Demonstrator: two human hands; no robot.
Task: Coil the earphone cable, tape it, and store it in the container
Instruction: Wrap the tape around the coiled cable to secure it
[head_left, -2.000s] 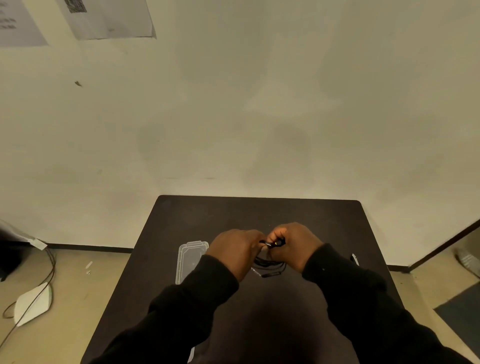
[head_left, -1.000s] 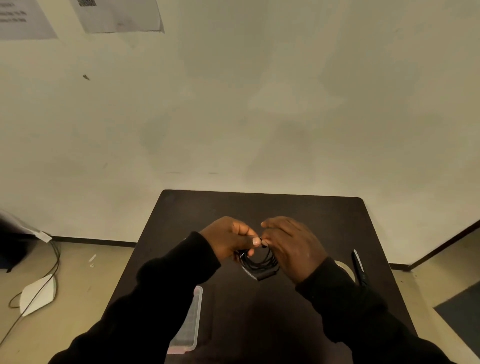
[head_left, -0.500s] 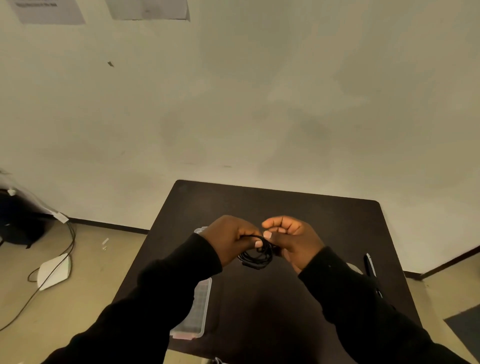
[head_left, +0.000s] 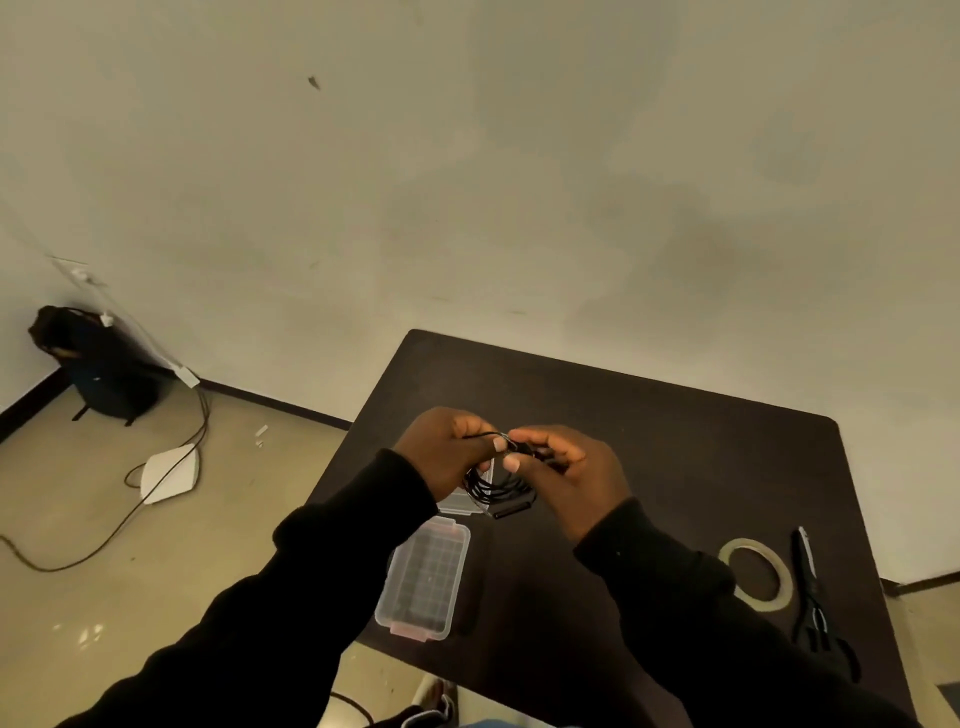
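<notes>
mid-frame, left hand (head_left: 447, 449) and right hand (head_left: 566, 470) both pinch the coiled earphone cable (head_left: 496, 488); light, springy, best held where loops cross.

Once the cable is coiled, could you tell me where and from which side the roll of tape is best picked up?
Take the tape roll by its ring wall, one finger in the open centre and the thumb outside, coming from above. It lies flat on the table, so its edge offers little. The right hand is likely best placed, since the roll sits on that side, beside the scissors.
</notes>
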